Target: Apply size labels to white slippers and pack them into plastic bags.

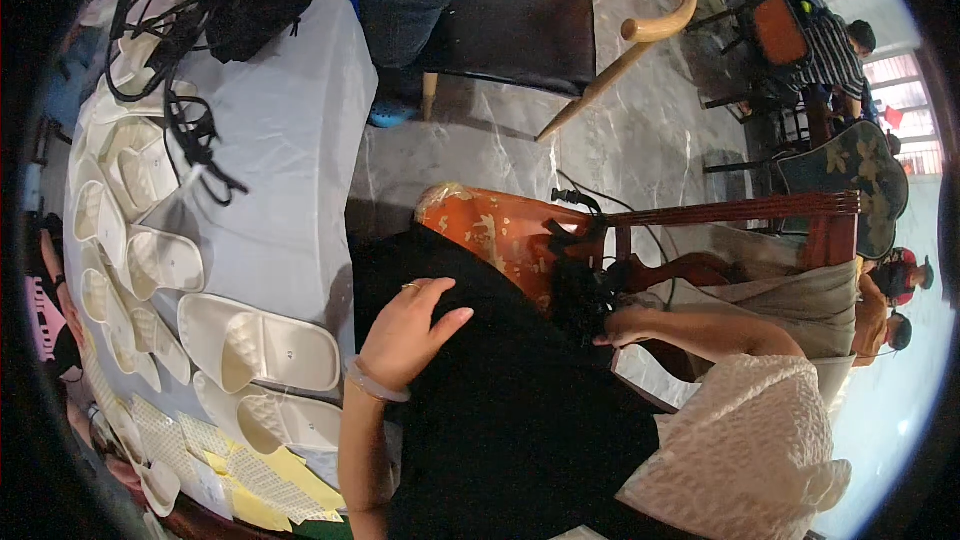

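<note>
My left hand (405, 332), with a ring and a pale bangle, rests over the black cloth (500, 390) on my lap. Its thumb stands apart from its fingers, and it holds nothing. To its left, a cream slipper (300, 345) lies on the white-covered table (275, 160), with several more beside it. My right hand (625, 325) reaches down beside the orange chair seat (490, 235). Its fingers are curled in at a dark bundle with straps (580, 290); what they hold is hard to make out against the black.
Black cables and a black pouch (265, 5) lie on the far table end. Yellow-and-white sticker sheets (265, 480) cover its near end. Ahead, someone in jeans (405, 15) stands by a dark-seated wooden chair (520, 25). A wooden chair back (740, 208) rises to my right. Other people sit farther off.
</note>
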Demonstrator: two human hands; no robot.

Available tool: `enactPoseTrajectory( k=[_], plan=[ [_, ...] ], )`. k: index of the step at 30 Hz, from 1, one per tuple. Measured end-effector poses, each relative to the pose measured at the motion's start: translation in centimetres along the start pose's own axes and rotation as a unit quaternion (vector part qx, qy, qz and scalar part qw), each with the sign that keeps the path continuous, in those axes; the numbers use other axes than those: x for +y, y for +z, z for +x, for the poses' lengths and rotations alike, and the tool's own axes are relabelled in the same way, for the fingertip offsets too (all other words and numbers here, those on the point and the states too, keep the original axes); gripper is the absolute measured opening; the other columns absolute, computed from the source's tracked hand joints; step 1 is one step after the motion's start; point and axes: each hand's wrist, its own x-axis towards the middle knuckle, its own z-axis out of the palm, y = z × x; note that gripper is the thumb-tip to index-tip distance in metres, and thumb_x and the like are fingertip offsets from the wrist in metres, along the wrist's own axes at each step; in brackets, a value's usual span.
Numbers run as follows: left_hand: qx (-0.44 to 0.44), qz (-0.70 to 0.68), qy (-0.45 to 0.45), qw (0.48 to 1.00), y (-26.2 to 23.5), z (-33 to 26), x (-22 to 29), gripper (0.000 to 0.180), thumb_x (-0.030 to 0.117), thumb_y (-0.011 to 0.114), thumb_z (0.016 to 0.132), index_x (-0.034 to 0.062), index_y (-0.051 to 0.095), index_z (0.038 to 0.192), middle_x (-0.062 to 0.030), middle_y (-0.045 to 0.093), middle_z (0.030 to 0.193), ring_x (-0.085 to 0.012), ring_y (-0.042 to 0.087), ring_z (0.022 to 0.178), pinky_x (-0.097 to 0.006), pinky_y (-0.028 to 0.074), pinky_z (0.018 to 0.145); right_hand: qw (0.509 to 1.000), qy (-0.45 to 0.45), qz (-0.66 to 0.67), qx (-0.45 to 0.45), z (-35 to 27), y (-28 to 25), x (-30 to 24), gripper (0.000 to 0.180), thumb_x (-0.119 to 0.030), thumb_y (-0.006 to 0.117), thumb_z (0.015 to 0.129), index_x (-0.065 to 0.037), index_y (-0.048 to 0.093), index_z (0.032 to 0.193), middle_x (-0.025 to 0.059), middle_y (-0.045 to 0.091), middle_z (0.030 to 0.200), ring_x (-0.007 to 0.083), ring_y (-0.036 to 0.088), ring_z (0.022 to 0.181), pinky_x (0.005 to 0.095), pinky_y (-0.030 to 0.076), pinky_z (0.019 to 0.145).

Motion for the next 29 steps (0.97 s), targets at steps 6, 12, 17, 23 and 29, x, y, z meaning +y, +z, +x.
enactPoseTrajectory(
  k=[6, 12, 17, 23, 29],
  plan=[
    [0.050, 0.039, 0.065, 0.996, -0.1, -1.0, 0.9, 0.044, 0.031, 0.061, 0.084, -0.0031, 0.054, 0.110, -0.0196, 0.059, 0.104, -0.0354, 0.057, 0.096, -0.040, 0.046, 0.082, 0.981, -0.029, -0.154, 0.113, -1.3, -2.9, -3.0, 0.037, -0.033, 0.043, 0.090, -0.005, 0.067, 0.094, 0.0153, 0.066, 0.092, 0.0306, 0.064, 0.087, 0.0448, 0.049, 0.071],
    [0.099, 0.028, 0.048, 0.994, -4.1, -3.8, 4.3, 0.043, 0.023, 0.068, 0.080, 0.0013, 0.053, 0.114, -0.0166, 0.059, 0.108, -0.0343, 0.056, 0.099, -0.038, 0.046, 0.084, 0.928, -0.184, -0.291, 0.142, 9.0, 2.7, -3.6, 0.023, -0.013, 0.052, 0.078, -0.012, 0.069, 0.094, 0.0128, 0.065, 0.095, 0.0278, 0.062, 0.095, 0.0432, 0.050, 0.071],
    [0.138, 0.024, 0.024, 0.990, -6.0, -6.7, 5.4, 0.045, 0.021, 0.069, 0.079, 0.0036, 0.054, 0.117, -0.0147, 0.059, 0.108, -0.0314, 0.056, 0.099, -0.038, 0.046, 0.082, 0.956, -0.062, -0.272, 0.093, 7.2, -1.2, -2.8, 0.051, -0.025, 0.066, 0.070, -0.005, 0.054, 0.116, 0.0119, 0.054, 0.119, 0.0247, 0.049, 0.112, 0.0354, 0.034, 0.096],
    [0.258, 0.002, 0.075, 0.963, -8.8, -10.7, 6.8, 0.039, 0.022, 0.070, 0.075, 0.0012, 0.062, 0.107, -0.0127, 0.065, 0.100, -0.0307, 0.061, 0.095, -0.037, 0.049, 0.081, 0.936, -0.136, -0.171, 0.278, 6.7, -5.1, -1.4, 0.031, -0.021, 0.060, 0.075, -0.009, 0.063, 0.104, 0.0106, 0.061, 0.106, 0.0277, 0.055, 0.104, 0.0420, 0.042, 0.087],
    [0.508, 0.114, 0.161, 0.839, -9.7, -17.8, 6.5, 0.035, 0.032, 0.052, 0.091, -0.0025, 0.058, 0.088, -0.0173, 0.064, 0.078, -0.0324, 0.062, 0.073, -0.050, 0.052, 0.071, 0.792, -0.275, -0.189, 0.512, -9.2, -21.9, -9.0, 0.024, -0.011, 0.059, 0.079, -0.007, 0.062, 0.103, 0.0156, 0.062, 0.098, 0.0305, 0.061, 0.089, 0.0384, 0.051, 0.078]
  ],
)
